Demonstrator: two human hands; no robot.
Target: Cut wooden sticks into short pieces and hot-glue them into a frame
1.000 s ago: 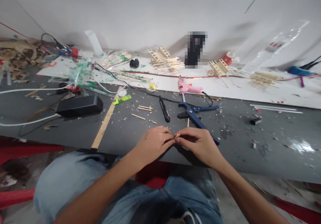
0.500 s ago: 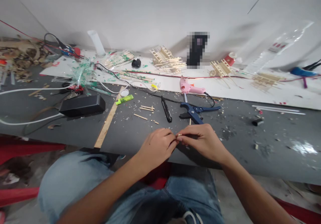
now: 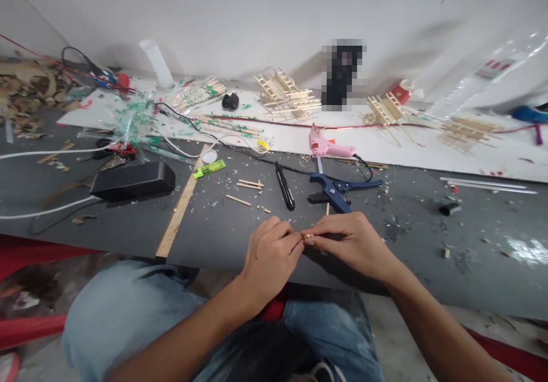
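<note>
My right hand pinches a tiny, pale wooden piece, largely hidden between fingertips. My left hand meets it, fingers bunched; whether they grip it I can't tell. Blue cutters lie just past my right.

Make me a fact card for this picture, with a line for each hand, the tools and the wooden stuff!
Left hand: fingertips together, meeting the right hand's; what they grip is hard to see
Right hand: pinching a small wooden piece between finger and thumb
Cutting tool: blue-handled cutter, just beyond the right hand, partly hidden by it
Pen: black marker, lying left of the cutter
Glue tool: pink glue gun, beyond the cutter
Loose wood: short sticks, left of the marker
Models: miniature wooden carts, along the white board
</note>
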